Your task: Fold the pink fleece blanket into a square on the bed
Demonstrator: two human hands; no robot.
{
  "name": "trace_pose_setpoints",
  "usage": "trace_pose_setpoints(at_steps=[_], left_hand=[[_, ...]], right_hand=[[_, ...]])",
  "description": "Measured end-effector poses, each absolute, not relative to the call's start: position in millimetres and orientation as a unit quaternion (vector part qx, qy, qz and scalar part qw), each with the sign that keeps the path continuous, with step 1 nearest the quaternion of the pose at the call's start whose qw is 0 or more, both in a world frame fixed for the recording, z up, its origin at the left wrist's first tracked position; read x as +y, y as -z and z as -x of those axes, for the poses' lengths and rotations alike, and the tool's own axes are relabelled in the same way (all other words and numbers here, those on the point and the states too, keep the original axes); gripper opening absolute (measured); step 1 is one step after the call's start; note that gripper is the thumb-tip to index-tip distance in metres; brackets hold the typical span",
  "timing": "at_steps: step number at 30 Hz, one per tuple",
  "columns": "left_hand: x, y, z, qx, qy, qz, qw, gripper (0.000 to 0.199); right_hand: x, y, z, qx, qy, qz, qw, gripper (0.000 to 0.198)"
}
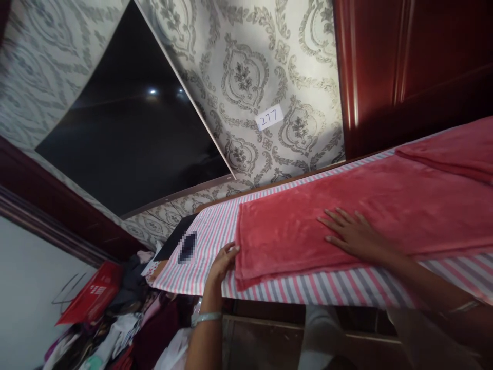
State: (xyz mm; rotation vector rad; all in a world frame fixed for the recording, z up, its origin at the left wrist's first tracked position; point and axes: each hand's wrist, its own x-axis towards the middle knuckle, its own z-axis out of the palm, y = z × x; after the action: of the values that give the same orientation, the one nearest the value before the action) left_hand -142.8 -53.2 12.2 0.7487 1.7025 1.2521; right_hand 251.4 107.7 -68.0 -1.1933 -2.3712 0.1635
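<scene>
A soft red blanket [292, 226], folded into a long strip, lies over a striped pink, grey and white cloth [215, 226]. At the blanket's left end, my left hand [222, 263] has its fingers curled against the edge, thumb and forefinger closed on it. My right hand [352, 234] rests flat on the blanket's upper face, fingers spread. Toward the right, a further fold of the blanket [454, 149] overlaps the strip and runs out of view.
Behind the surface stand a patterned wall with a paper label [269, 117] and a dark television [142, 118]. A reddish wooden door [416, 61] is at right. Lower left, a red bag [94, 293] sits by piled clothes [115, 334]. A dark pixelated patch [187, 248] covers part of the cloth.
</scene>
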Motion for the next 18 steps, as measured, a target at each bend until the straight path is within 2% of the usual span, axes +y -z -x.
trace_pose_setpoints(at_steps=[5, 10, 14, 18], left_hand=[[-68, -13, 127, 0.630, -0.542, -0.292, 0.473, 0.061], [-57, -29, 111, 0.574, -0.609, -0.281, 0.470, 0.053], [-45, -37, 95, 0.534, -0.640, -0.306, 0.460, 0.048], [-40, -32, 89, 0.509, -0.663, -0.316, 0.449, 0.044]], right_hand=[[116, 69, -249, -0.863, -0.079, 0.444, 0.229, 0.068], [64, 45, -187, -0.880, -0.169, 0.296, 0.330, 0.072], [2, 32, -112, -0.894, -0.224, 0.203, 0.332, 0.109], [-15, 36, -64, -0.861, -0.254, 0.222, 0.379, 0.103]])
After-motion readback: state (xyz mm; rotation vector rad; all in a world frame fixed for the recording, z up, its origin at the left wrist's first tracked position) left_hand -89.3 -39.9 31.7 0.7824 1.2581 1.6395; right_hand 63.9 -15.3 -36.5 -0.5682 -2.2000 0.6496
